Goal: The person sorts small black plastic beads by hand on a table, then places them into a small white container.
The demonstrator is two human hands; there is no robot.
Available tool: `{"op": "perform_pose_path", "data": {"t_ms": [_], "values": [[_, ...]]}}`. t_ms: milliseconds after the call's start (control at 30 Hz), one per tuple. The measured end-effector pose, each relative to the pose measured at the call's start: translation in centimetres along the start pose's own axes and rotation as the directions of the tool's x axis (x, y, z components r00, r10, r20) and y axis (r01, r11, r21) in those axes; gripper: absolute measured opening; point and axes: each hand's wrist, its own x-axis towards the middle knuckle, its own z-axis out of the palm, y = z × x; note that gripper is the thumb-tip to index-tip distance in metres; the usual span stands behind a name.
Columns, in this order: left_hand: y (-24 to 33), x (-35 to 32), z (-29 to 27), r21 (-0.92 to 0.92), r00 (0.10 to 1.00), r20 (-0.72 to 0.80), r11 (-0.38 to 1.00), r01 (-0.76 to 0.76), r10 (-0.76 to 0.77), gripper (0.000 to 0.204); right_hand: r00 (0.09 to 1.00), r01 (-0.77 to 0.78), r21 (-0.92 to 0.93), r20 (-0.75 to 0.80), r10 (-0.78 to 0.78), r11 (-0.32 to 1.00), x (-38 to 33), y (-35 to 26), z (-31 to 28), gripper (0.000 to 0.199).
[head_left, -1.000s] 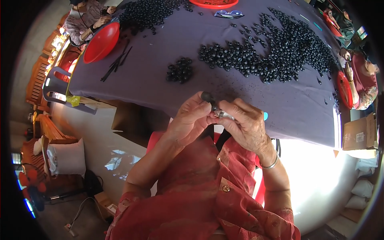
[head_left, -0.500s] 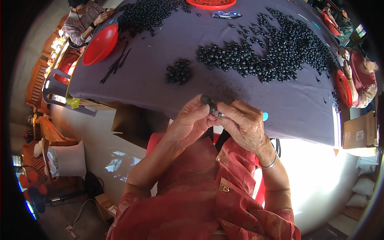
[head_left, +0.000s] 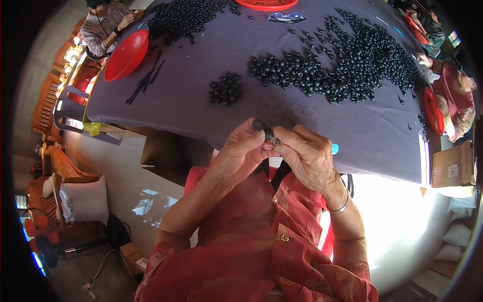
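Observation:
In front of my chest, just past the table's near edge, both hands meet. My left hand [head_left: 239, 151] is closed, pinching a small round black piece [head_left: 258, 124] between thumb and fingers. A second dark bit shows between the two hands, too small to make out. My right hand [head_left: 307, 156] is closed against it, thumb and forefinger pressed together. From behind that hand sticks a light-blue rounded end [head_left: 334, 148], seemingly the handle of a slim tool; its other end is hidden. Beyond my hands lies a small heap of round black pieces [head_left: 225, 89], with a larger spread of like pieces [head_left: 322, 75] to its right.
A purple-grey cloth [head_left: 166, 100] covers the table. On it are a red bowl [head_left: 127, 56], thin black strips [head_left: 146, 83], eyeglasses [head_left: 286, 18] and a red tray [head_left: 266, 4]. People sit at the left and right sides. An open cardboard box [head_left: 173, 156] stands below the near edge.
My hands keep almost the same place, with only slight finger movement around the black piece. At the right, a co-worker's hands have shifted, and a whitish thing shows beside them.

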Motion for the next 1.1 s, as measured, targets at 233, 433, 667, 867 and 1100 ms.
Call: {"op": "perform_pose_path", "data": {"t_ms": [233, 433, 667, 867, 1100], "values": [[-0.3, 0.0, 0.1, 0.044, 1.000, 0.005, 0.999, 0.001, -0.001, 0.007, 1.000, -0.005, 0.006, -0.010, 0.005, 1.000, 0.1, -0.1, 0.1, 0.026], [-0.9, -0.2, 0.3, 0.095, 0.998, -0.043, 0.994, 0.057, -0.053, 0.006, 0.915, -0.403, 0.335, 0.171, 0.366, 0.852, 0.1, 1.4, -1.3, 0.024], [-0.6, 0.1, 0.0, 0.047, 0.998, -0.041, 0.998, 0.046, -0.044, 0.009, 0.962, -0.258, 0.262, 0.157, 0.223, 0.930, 0.7, 0.2, -1.9, 0.024], [-0.7, -0.1, -0.5, 0.051, 0.985, 0.007, 0.984, 0.171, -0.172, 0.014, 0.940, -0.338, 0.452, 0.197, 0.277, 0.826, 0.1, -0.1, -0.5, 0.005], [-0.7, 0.2, -1.7, -0.061, 0.958, 0.027, 0.956, 0.287, -0.286, 0.022, 0.887, -0.453, 0.585, 0.223, 0.404, 0.673, 0.3, -0.5, 0.0, 0.006]]}}
